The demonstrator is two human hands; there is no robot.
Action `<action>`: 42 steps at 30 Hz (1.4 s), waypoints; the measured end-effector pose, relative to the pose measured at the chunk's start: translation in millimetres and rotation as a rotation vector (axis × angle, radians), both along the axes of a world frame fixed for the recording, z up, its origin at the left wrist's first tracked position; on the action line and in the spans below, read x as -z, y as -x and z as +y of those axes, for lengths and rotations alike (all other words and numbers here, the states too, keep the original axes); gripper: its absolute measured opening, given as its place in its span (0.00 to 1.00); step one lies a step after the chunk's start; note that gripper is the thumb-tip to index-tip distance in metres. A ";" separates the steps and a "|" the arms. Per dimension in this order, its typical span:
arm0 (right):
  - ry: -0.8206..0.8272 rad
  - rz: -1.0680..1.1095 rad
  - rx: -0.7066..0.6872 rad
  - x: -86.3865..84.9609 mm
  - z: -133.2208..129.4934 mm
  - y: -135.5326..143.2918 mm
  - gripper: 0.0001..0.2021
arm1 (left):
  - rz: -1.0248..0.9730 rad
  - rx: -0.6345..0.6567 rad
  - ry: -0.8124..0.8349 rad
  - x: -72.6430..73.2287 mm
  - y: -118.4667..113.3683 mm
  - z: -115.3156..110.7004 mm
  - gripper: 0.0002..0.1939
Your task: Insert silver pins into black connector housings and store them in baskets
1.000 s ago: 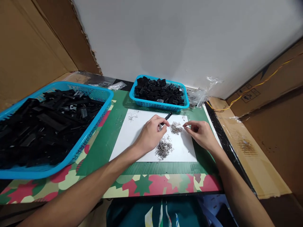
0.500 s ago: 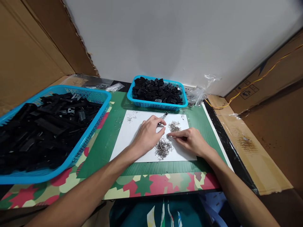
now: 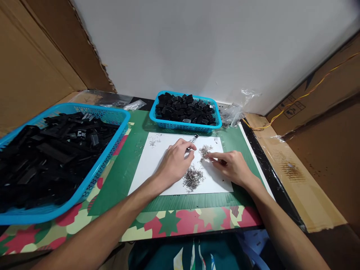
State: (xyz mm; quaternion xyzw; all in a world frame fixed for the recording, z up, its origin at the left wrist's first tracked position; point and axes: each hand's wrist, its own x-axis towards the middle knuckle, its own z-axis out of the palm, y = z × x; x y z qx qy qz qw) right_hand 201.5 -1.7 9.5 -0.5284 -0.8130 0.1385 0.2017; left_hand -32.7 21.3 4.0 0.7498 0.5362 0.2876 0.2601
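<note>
Head view: the left hand is curled around a slim black part with a shiny strip, thumb and fingers pinching it, its far end poking out beyond the knuckles. Across from it, the right hand has its index finger stretched leftward, fingertip at the near edge of a small loose pile of thin, silvery-brown metal wire pieces; whether it grips one, I can't tell. Nearer, a bigger, denser heap of similar wire pieces sits just right of the left wrist. Both piles lie on a white rectangular sheet over a green mat, with a few wire bits scattered at the sheet's far left corner. At the far side, a small blue plastic basket brims with short black pieces; at left, a larger blue plastic basket holds longer black parts.
</note>
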 end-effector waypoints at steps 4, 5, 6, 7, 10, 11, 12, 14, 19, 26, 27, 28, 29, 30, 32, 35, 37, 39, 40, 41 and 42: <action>-0.005 0.216 0.193 3.8 13.1 -8.5 0.14 | -0.021 0.010 0.005 -2.7 -1.3 -1.4 0.10; 0.011 0.254 0.223 5.4 17.3 -9.9 0.14 | -0.026 0.012 0.009 -3.5 -1.6 -2.0 0.10; 0.041 0.285 0.244 7.1 21.7 -10.8 0.14 | -0.033 0.015 0.014 -4.1 -1.8 -2.5 0.10; 0.079 0.306 0.258 8.8 26.2 -11.3 0.14 | -0.041 0.020 0.020 -4.6 -2.0 -3.1 0.11; 0.176 0.323 0.263 11.5 39.0 -10.5 0.14 | -0.073 0.049 0.028 -5.1 -1.7 -4.2 0.13; 0.194 0.319 0.249 11.4 42.8 -10.0 0.14 | -0.084 0.059 0.027 -5.0 -1.3 -4.4 0.13; 0.206 0.314 0.226 10.7 46.2 -9.7 0.13 | -0.093 0.066 0.023 -5.0 -0.8 -4.6 0.13; 0.227 0.304 0.175 8.6 51.5 -10.0 0.13 | -0.106 0.072 0.016 -5.1 0.2 -4.6 0.14; 0.254 0.321 0.094 6.0 52.7 -15.6 0.14 | -0.120 0.060 0.044 -7.3 0.2 -4.8 0.13; 0.237 0.368 0.137 9.0 43.4 -21.7 0.14 | -0.139 0.086 0.045 -8.5 -3.7 -7.9 0.14; 0.234 0.392 0.143 9.0 43.3 -21.5 0.15 | -0.137 0.087 0.049 -8.5 -4.2 -8.0 0.14; 0.229 0.420 0.148 9.0 43.3 -20.9 0.15 | -0.137 0.091 0.052 -8.5 -4.6 -8.0 0.14; 0.223 0.449 0.152 8.9 43.5 -20.1 0.15 | -0.141 0.095 0.054 -8.5 -5.0 -7.8 0.14; 0.216 0.476 0.155 8.9 43.6 -19.0 0.15 | -0.147 0.099 0.054 -8.4 -5.3 -7.5 0.14; 0.210 0.504 0.146 9.0 43.5 -16.4 0.15 | -0.155 0.102 0.052 -8.3 -5.7 -7.1 0.13; 0.165 0.432 0.152 8.4 42.5 -13.4 0.14 | -0.160 0.101 0.054 -8.7 -5.7 -7.0 0.13; 0.095 0.328 0.188 6.8 41.6 -13.4 0.14 | -0.163 0.097 0.061 -9.7 -5.5 -7.3 0.13; 0.053 0.259 0.206 4.1 40.8 -15.2 0.13 | -0.165 0.091 0.070 -11.1 -5.4 -7.6 0.13; 0.058 0.249 0.199 2.7 40.4 -16.5 0.13 | -0.165 0.089 0.072 -11.7 -5.5 -7.7 0.13; 0.077 0.251 0.183 1.3 40.0 -17.9 0.13 | -0.165 0.088 0.073 -12.2 -5.6 -7.7 0.13; 0.105 0.255 0.165 0.2 39.7 -19.0 0.13 | -0.165 0.089 0.072 -12.5 -5.7 -7.8 0.13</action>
